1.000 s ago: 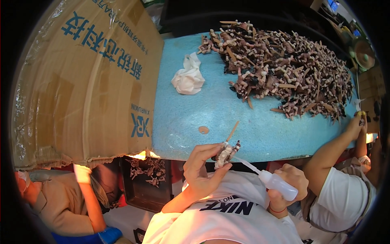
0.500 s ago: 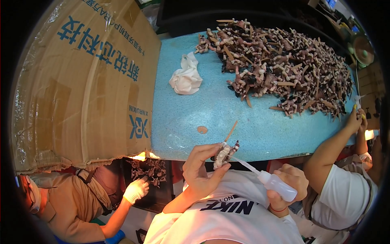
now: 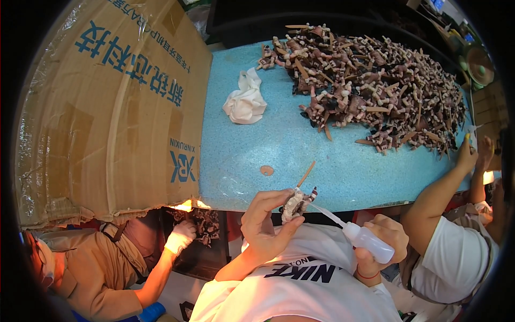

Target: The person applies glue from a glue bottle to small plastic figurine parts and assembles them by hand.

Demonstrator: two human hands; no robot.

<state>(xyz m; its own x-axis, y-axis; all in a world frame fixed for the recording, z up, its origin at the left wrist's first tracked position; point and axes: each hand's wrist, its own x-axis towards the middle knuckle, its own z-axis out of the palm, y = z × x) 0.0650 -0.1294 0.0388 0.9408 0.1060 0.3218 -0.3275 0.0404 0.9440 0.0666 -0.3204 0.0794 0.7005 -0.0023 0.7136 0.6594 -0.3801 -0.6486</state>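
Between the thumb and fingers of my left hand (image 3: 265, 222) is a small figurine (image 3: 293, 205), pale with dark parts. A thin wooden-looking strip (image 3: 306, 174) sticks up from it. My right hand (image 3: 387, 236) is wrapped round a translucent white squeeze bottle (image 3: 370, 242), tilted with its long thin nozzle (image 3: 328, 214) pointing at the figurine. The nozzle tip is at the figurine's right side; whether it touches cannot be made out. Both hands are just off the near edge of the blue table (image 3: 236, 161).
A large heap of similar figurines (image 3: 375, 91) covers the table's far right. A crumpled white tissue (image 3: 244, 102) lies left of it. A tall cardboard box (image 3: 107, 123) stands at the left. One co-worker's gloved hand (image 3: 181, 236) is at a dark tray; another's hand (image 3: 468, 153) is at right.
The squeeze bottle and my right hand have shifted very slightly. My left hand and the figurine stay nearly still. The left co-worker's gloved hand has moved up a little.
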